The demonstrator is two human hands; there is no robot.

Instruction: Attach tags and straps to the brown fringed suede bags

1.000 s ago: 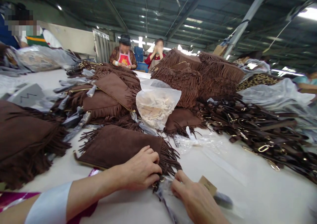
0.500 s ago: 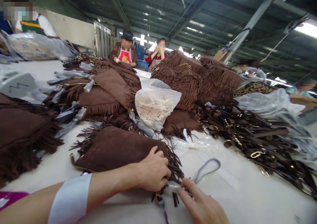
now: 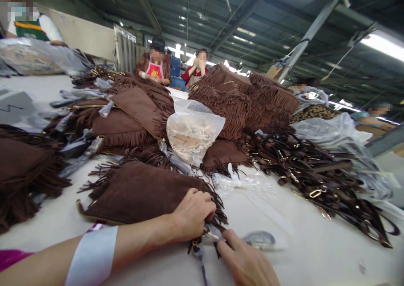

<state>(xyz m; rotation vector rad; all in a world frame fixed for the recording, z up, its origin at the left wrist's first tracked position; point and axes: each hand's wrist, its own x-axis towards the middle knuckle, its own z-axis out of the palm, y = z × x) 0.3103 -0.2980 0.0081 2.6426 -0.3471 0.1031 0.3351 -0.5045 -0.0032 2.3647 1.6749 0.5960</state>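
Note:
A brown suede fringed bag (image 3: 135, 191) lies flat on the white table (image 3: 303, 248) in front of me. My left hand (image 3: 192, 214) is curled shut on the bag's near right corner, by its fringe and a small gold metal fitting (image 3: 210, 234). My right hand (image 3: 244, 260) pinches at that same fitting from the right; what lies between its fingertips is too small to name. A grey plastic wrapper strip (image 3: 259, 239) lies on the table just right of the hands.
Piles of the same brown fringed bags (image 3: 240, 100) stand at the middle and left. A clear plastic bag (image 3: 192, 134) of pale parts sits between them. A heap of dark straps with gold clasps (image 3: 315, 168) fills the right. Other people work at the far table edge.
The view has drifted slightly. The grey plastic strip that looped up beside my right hand now lies flat on the table. Both hands stay at the bag's corner.

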